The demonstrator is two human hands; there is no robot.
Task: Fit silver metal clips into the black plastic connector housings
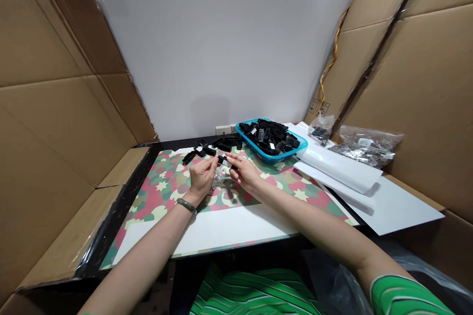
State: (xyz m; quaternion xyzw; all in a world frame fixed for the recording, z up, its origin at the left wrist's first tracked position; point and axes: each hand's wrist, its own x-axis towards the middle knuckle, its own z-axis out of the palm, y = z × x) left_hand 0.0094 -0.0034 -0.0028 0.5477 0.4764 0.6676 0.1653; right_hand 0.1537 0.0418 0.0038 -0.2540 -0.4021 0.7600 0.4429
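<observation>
My left hand and my right hand meet over a camouflage-patterned mat. Between their fingertips they pinch a small black plastic clip. A green bangle circles my left wrist. Under the hands lies a little heap of small silvery metal parts. Several more black clips lie loose on the mat just beyond my fingers. A blue basket piled with black clips stands to the right behind my hands.
White sheets lie right of the mat, one more at the front edge. Two clear bags of parts rest at the far right. Cardboard panels wall both sides. A yellow cable hangs down.
</observation>
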